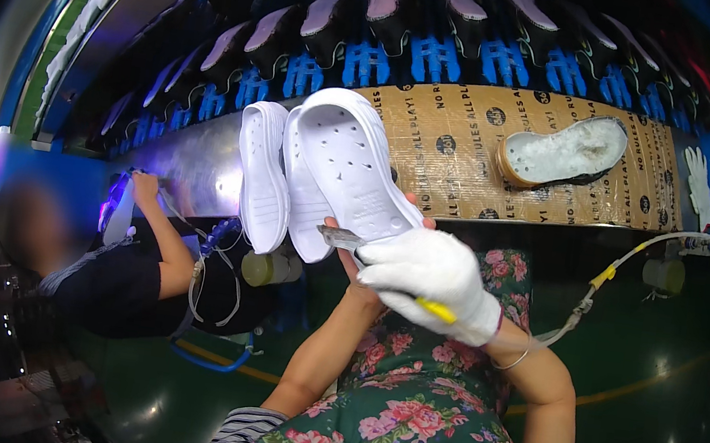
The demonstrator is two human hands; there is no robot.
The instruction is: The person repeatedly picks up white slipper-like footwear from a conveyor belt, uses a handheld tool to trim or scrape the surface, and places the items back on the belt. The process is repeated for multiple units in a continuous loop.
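- Left hand (358, 262): bare, mostly hidden; grips the white perforated clog (354, 163) raised above the lap.
- Right hand (433, 277): white-gloved, closed on a yellow-handled tool (384, 272) touching the clog.
- Second white sole (262, 178): just beside the clog.

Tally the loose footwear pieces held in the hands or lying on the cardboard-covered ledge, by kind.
White perforated foam clog soles, held up in the bare left hand: 2
Tan-rimmed shoe with white fleecy lining, lying on the printed brown cardboard ledge: 1
Total: 3
The white-gloved right hand holds a yellow-handled tool, not counted.
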